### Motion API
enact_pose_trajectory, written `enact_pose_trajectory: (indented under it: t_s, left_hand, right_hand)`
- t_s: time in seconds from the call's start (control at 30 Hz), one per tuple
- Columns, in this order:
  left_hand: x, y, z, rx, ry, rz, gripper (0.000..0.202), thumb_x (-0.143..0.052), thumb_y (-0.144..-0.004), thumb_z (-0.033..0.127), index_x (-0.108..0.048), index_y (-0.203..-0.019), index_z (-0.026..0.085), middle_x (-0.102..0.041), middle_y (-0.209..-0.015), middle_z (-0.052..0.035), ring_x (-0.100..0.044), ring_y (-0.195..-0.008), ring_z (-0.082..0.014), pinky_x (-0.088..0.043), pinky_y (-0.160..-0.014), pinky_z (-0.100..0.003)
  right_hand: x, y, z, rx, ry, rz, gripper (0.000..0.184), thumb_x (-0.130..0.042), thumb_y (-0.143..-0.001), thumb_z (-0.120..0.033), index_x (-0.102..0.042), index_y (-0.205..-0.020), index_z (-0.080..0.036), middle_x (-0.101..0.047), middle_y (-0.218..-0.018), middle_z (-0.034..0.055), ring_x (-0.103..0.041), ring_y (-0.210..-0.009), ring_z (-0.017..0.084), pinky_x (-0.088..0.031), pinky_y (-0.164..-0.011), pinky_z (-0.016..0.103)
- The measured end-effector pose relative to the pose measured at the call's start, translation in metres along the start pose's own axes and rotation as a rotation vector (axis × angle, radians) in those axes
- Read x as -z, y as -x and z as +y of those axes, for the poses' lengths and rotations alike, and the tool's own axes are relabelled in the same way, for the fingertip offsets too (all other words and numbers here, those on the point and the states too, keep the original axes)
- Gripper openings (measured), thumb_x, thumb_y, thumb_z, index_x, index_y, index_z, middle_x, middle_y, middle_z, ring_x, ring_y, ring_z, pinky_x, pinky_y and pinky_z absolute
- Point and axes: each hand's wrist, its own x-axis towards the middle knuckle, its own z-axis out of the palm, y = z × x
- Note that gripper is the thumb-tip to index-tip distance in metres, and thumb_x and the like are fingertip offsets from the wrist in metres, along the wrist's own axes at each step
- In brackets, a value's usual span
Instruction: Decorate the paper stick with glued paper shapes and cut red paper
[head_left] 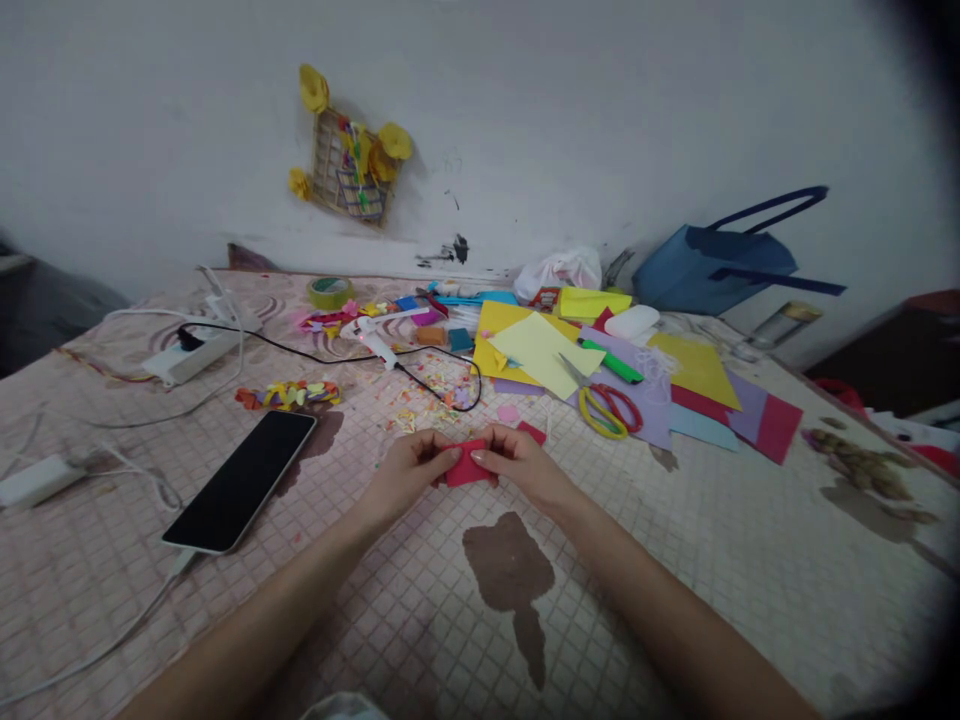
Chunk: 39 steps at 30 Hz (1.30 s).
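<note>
A small red piece of paper (468, 466) is held between my two hands, just above the table. My left hand (418, 462) pinches its left side between thumb and fingers. On the right edge, my right hand (516, 462) grips it the same way, thumb on top. Another red paper scrap (532, 433) lies behind my right hand, with a pink scrap (508, 413) close by. Scissors (604, 405) with yellow and red handles rest on sheets of coloured paper (551, 352) to the right. Behind my hands sits a white glue gun (373, 343) with a black cord.
A phone (241, 482) on a charging cable lies to the left, near a power strip (199, 352). Green tape (330, 292), a paper garland (289, 395) and many paper clippings are at the back. A blue bag (709, 268) and ginger-like roots (859, 462) are at right.
</note>
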Motion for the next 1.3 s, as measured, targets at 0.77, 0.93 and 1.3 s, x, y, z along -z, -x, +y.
enact_pose_trajectory:
  t_s: [0.77, 0.93, 1.3]
  left_hand:
    - [-0.003, 0.001, -0.001, 0.097, 0.048, -0.014, 0.027, -0.067, -0.068, 0.036, -0.051, -0.066, 0.015, -0.054, -0.055, 0.0037, -0.047, -0.047, -0.0069, -0.036, -0.048, -0.02]
    - [-0.003, 0.001, -0.002, 0.136, 0.115, 0.011, 0.028, -0.067, -0.068, 0.036, -0.049, -0.067, 0.015, -0.055, -0.053, 0.0045, -0.046, -0.046, -0.0055, -0.034, -0.047, -0.018]
    - [-0.004, 0.002, -0.003, 0.163, 0.211, 0.015, 0.032, -0.069, -0.067, 0.038, -0.044, -0.067, 0.017, -0.052, -0.044, 0.0063, -0.043, -0.039, -0.005, -0.029, -0.041, -0.017]
  right_hand:
    - [0.007, -0.002, -0.005, 0.035, 0.096, 0.127, 0.03, -0.057, -0.078, -0.047, -0.052, -0.07, -0.018, -0.051, -0.058, -0.0039, -0.045, -0.047, 0.008, -0.037, -0.044, 0.022]
    - [0.084, -0.006, -0.016, 0.146, 0.726, 0.503, 0.031, -0.049, -0.08, -0.049, -0.057, -0.078, -0.019, -0.062, -0.068, 0.0019, -0.056, -0.06, 0.015, -0.044, -0.055, 0.027]
    - [0.214, 0.013, 0.011, -0.072, 1.169, 0.751, 0.043, -0.07, -0.059, -0.045, -0.057, -0.089, -0.016, -0.062, -0.085, 0.0114, -0.058, -0.08, 0.027, -0.041, -0.067, 0.035]
